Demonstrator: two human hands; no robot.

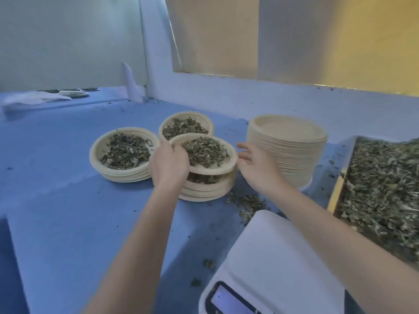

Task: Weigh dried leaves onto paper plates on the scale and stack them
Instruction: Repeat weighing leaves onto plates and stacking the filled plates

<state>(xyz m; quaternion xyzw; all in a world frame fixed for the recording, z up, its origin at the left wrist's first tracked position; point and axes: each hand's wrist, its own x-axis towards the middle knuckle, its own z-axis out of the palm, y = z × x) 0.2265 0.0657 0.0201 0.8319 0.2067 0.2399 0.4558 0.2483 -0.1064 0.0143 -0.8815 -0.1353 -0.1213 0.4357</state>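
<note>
Head view: left hand [169, 163] grips filled plate [213, 165] rim, fingertips hidden; right hand [255, 163] open beside; scale [272, 257] cropped.

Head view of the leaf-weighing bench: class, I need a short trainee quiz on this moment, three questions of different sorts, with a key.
1. True or false: the scale has a plate resting on its platform.
2. Multiple choice: the left hand grips the rim of the top filled plate, which sits over (a) the scale, (b) the near stack of filled plates, (c) the tall stack of empty plates.
3. Fill in: the right hand is ____, fingers spread beside the plate's right edge.

Key: 1 false; 2 b; 3 open.
</note>
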